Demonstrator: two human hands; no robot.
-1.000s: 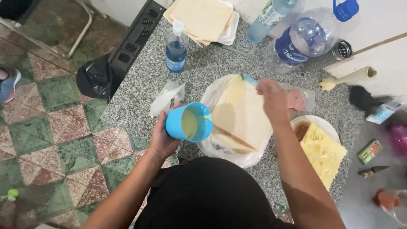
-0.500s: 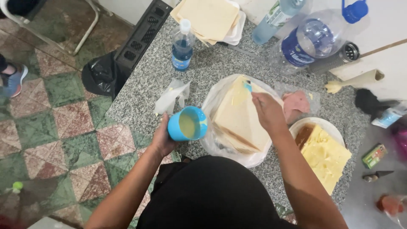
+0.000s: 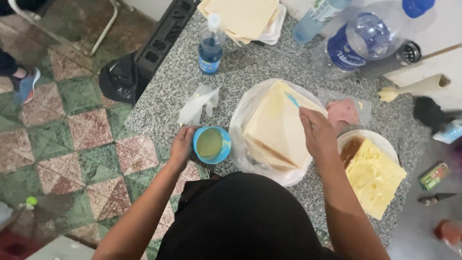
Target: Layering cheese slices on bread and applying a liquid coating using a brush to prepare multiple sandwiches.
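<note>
My left hand [image 3: 182,147] grips a blue cup [image 3: 211,145] of pale yellowish liquid at the near edge of the grey granite counter [image 3: 250,67]. My right hand [image 3: 316,132] holds a small blue utensil [image 3: 292,100] whose tip rests on a stack of large flat bread slices [image 3: 276,127]. The stack lies on a clear plastic bag [image 3: 240,120] on a plate. The cup sits just left of the stack.
A plate [image 3: 368,137] with yellow cheese slices [image 3: 375,178] is at right, pink ham [image 3: 342,111] in a bag behind it. Farther back stand a small blue bottle [image 3: 211,45], large water bottles [image 3: 358,41] and more bread [image 3: 243,17]. The tiled floor lies to the left.
The right hand has slid the blue utensil across the top bread slice. The left hand keeps the cup in roughly the same place. The camera has shifted slightly.
</note>
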